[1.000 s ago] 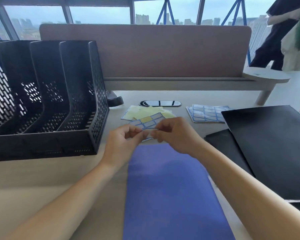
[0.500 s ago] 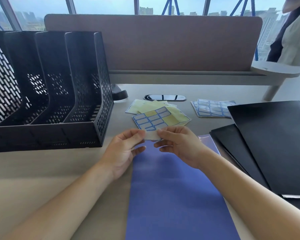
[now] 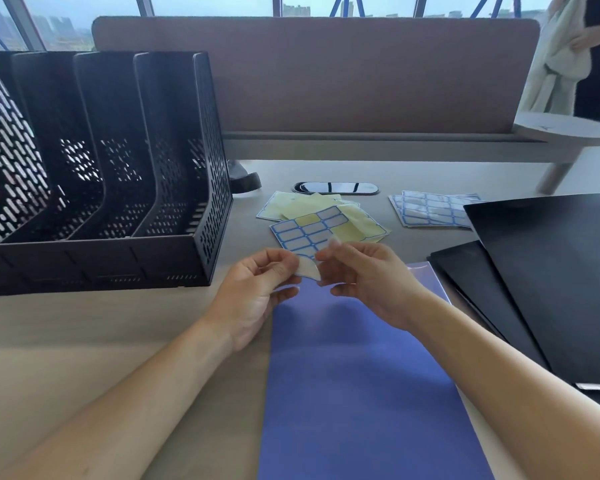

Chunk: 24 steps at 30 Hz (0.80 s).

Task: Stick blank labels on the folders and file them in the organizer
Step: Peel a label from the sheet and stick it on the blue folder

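Centre frame: left hand (image 3: 257,289) and right hand (image 3: 368,278) both pinch the near edge of a partly used label sheet (image 3: 305,233), fingers (image 3: 280,268) curled onto it, just above the far end of the blue folder (image 3: 354,375). Folder flat on the worktop (image 3: 84,341), lower centre. Black organizer (image 3: 118,168) upper left. Black folders (image 3: 551,278) stacked at right. More label sheets (image 3: 430,209) beyond them

- The blue folder (image 3: 361,375) before me is plain, leaning violet.
- The black folders (image 3: 551,271) by the beige worktop's (image 3: 84,341) right edge are solid, unpatterned.
- My organizer (image 3: 174,168) is black, pierced with slanted slots.
- The label sheet (image 3: 305,230) shows blue-bordered white labels on pale yellow backing.
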Available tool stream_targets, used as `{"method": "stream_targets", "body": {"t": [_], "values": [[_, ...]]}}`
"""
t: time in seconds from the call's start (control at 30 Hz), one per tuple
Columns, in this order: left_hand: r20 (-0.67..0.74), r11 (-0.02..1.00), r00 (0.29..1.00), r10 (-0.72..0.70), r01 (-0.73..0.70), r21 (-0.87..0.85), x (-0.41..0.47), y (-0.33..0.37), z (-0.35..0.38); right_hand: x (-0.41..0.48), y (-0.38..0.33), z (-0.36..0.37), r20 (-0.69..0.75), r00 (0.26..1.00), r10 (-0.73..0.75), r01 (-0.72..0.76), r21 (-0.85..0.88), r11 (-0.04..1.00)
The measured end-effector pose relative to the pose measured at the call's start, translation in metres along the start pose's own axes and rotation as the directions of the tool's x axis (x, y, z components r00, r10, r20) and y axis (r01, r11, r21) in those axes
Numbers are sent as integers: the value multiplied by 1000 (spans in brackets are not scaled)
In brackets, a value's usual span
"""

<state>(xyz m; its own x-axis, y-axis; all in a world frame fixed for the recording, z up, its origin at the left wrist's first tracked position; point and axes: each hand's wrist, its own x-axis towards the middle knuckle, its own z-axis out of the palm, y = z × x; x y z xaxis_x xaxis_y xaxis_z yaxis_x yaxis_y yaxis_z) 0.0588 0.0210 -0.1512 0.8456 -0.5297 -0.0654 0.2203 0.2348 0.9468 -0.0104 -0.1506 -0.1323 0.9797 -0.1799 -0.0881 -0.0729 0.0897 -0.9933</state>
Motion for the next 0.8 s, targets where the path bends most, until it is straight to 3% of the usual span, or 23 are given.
{"method": "stream_targets", "body": {"t": [0.1, 0.2, 0.37, 0.57, 0.8], "values": [[-76, 995, 995, 67, -61, 76, 1, -3, -2, -4, 0, 6, 56, 998, -29, 34, -84, 996], [-100, 983, 988, 117, -100, 156, -1, -5, 0, -5, 6, 15, -17, 988, -151, 141, -272, 952], [-144, 976, 981, 133, -105, 190, -2, -6, 2, -4, 6, 13, -72, 982, -176, 144, -321, 936], [-164, 982, 980, 112, -84, 169, -2, -5, 3, -2, 4, 10, -43, 996, -76, 70, -138, 988], [-170, 987, 981, 93, -68, 145, -1, -4, 2, -1, 7, 3, 139, 989, -46, 43, 22, 999]]}}
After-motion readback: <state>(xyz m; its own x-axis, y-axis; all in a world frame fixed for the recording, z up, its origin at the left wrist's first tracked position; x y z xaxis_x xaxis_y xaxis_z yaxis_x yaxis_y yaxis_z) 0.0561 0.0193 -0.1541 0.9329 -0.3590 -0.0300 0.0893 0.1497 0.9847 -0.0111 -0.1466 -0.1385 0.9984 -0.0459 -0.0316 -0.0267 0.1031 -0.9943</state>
